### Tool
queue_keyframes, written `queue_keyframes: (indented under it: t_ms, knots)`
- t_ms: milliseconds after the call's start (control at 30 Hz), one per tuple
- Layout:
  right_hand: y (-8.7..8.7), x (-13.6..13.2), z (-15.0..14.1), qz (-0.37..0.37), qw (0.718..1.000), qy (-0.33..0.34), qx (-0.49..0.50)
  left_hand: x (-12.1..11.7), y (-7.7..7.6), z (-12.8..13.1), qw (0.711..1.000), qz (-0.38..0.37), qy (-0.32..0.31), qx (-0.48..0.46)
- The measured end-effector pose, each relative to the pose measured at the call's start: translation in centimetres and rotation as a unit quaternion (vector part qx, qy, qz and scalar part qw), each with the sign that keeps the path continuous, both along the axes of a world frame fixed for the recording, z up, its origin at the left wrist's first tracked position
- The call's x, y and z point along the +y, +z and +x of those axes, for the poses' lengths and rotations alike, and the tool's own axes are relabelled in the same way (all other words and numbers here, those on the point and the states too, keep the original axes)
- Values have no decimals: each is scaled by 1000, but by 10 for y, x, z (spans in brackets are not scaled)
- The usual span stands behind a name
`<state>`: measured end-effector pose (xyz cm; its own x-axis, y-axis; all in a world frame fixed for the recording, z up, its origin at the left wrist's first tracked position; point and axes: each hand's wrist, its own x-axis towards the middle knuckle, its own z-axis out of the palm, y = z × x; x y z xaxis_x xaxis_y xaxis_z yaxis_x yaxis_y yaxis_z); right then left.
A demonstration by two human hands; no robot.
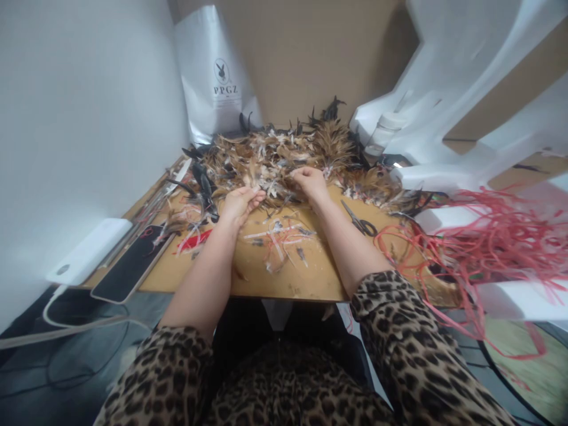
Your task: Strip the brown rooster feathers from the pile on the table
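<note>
The feathers (266, 145) spread sideways just beyond the left hand (239, 204), the right hand (310, 182) reaching deeper, both pinched, on what I cannot tell.

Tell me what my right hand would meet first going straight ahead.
Your right hand would probably meet the brown feathers just ahead; it may already touch them, depth being unclear.

Lying in a loose, tangled heap along the far side of the surface (306, 284): brown feathers (252, 151), ruffled, pointing many ways, mixed with pale, downy bits (270, 184). Fanned upright into a fuller tuft (332, 145) toward the right. Edged at the left with glossy black feathers (205, 183), long and curved.
</note>
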<state>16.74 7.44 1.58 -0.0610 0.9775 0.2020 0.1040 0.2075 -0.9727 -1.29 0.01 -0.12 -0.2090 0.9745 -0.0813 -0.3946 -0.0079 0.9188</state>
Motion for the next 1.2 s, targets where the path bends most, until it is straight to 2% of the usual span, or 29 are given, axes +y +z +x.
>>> queue_keyframes:
  t_ms: [67,133,300,500,600,667,733,833,900,967,1033,1200]
  knots:
    - [-2,-1,2,35,994,42,-98,1,-1,-1,1000,-2,8,-5]
    - [-3,-2,3,74,971,82,-211,1,0,-1,1000,-6,11,-5]
    - [5,-5,14,136,875,111,-450,0,1,1,1000,-18,18,-6]
    - [14,-14,12,154,788,125,-583,0,-1,1,1000,-17,-11,2]
    - [13,-17,9,142,767,111,-615,0,-2,1,1000,-16,-17,3]
    - [13,-15,10,130,785,90,-599,0,-3,0,1000,-17,-18,5]
    - [14,-12,12,124,834,82,-532,0,-3,0,1000,-20,-18,8]
    - [17,-9,12,67,932,119,-336,0,-3,1,1000,-22,-19,5]
    - [19,-11,8,-14,970,164,-177,0,-3,2,999,-23,-22,-3]
    - [19,-16,1,-87,974,203,-46,-1,-3,3,999,-28,-30,-9]
    - [17,-22,-7,-129,965,224,29,-2,-2,5,998,-32,-43,-13]
    - [9,-29,-21,-139,967,205,56,-2,-2,7,997,-19,-81,-10]
